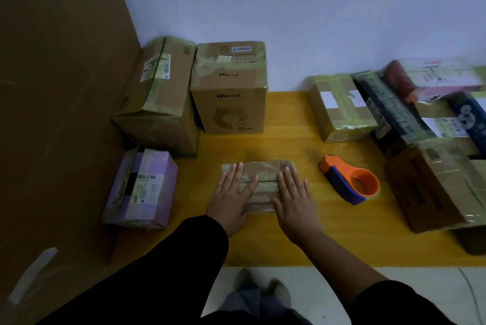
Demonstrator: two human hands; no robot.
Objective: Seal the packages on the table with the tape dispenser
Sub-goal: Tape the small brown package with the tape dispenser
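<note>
The small package (263, 174) lies flat near the front middle of the yellow desk (289, 124), a low brown parcel wrapped in shiny tape, and the person has both palms on it. The left grip (234, 193) is spread open, fingers straight, pressing down on the left part of the parcel's top; it has hold of nothing. The right grip (294, 198) is just the same on the right part, fingers straight and slightly fanned, flat on the wrapping, with its outer fingers over the parcel's right edge. Both arms come up from the bottom in black sleeves (184, 259). The tape dispenser (349, 180), orange with a blue handle, sits on the desk to the right of the parcel, close to the right grip but apart from it, and nobody is touching it. On the left stands a purple box (142, 188) with a barcode label, behind it a tall taped carton (157, 103), and beside that a brown box with a bear print (231, 98), against the pale wall (289, 9). Over on the right are a small box with white labels (339, 106), a dark package (389, 111) beside it, and a big taped carton (431, 185) at the desk's front right; the pile behind these is too blurred to make out. A large cardboard sheet (52, 88) stands along the left side
</note>
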